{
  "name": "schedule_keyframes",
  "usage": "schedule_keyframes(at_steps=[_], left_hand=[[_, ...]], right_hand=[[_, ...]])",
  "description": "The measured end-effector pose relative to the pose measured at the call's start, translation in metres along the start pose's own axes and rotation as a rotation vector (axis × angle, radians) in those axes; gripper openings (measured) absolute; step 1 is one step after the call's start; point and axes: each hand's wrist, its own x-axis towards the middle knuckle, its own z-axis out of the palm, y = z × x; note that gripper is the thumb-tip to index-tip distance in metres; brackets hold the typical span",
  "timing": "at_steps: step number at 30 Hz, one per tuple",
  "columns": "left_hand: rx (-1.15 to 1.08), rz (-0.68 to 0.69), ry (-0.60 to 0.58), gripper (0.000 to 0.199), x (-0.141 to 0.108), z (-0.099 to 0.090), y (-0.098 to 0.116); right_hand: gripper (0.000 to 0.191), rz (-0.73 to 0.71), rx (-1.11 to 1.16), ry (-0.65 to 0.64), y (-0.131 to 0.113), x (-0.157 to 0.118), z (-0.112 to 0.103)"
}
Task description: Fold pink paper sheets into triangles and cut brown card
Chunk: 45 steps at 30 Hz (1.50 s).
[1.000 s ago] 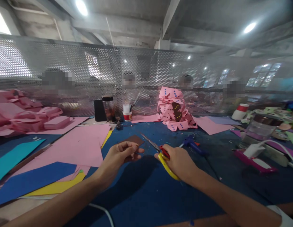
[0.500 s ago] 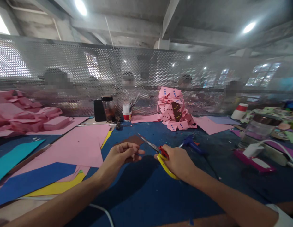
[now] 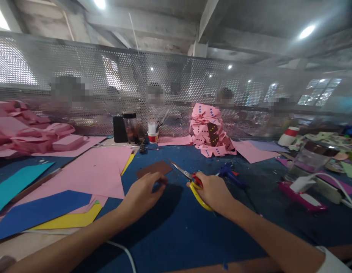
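Note:
My right hand is closed around the red and yellow handles of a pair of scissors, whose metal blades point up and to the left. Just left of the blade tips a brown rectangular sheet lies on the blue work surface. At that sheet's near edge is my left hand, palm down, its fingers bent and a gap showing between thumb and forefinger; I see nothing held in it. Whether its fingertips touch the sheet I cannot tell. Beyond my right hand lies a blue glue gun.
Pink sheets and a blue sheet lie at left, below a pink pile. A stack of dotted pink pieces stands ahead. Jars, a paper cup and a magenta device surround the work area. A perforated screen closes the back.
My left hand has turned palm down and shifted slightly left toward the brown sheet, its fingers coming apart from a pinch. The right hand keeps the scissors nearly in place. The camera view has shifted slightly.

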Motion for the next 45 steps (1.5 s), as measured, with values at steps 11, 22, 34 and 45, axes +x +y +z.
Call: schedule_keyframes(at_steps=[11, 22, 34, 45], left_hand=[[0.552, -0.077, -0.14, 0.052, 0.016, -0.005, -0.045], [0.545, -0.008, -0.18, 0.041, 0.02, -0.012, -0.051], [0.585, 0.069, -0.211, 0.032, 0.023, -0.015, -0.052], [0.583, 0.085, -0.189, 0.035, 0.023, -0.015, -0.054]], right_hand=[[0.035, 0.021, 0.038, -0.044, 0.011, 0.003, 0.009], [0.035, 0.033, 0.073, -0.097, 0.012, 0.005, 0.01], [0.034, 0.045, 0.075, -0.105, 0.014, 0.006, 0.012], [0.029, 0.13, 0.066, -0.155, 0.021, 0.013, 0.013]])
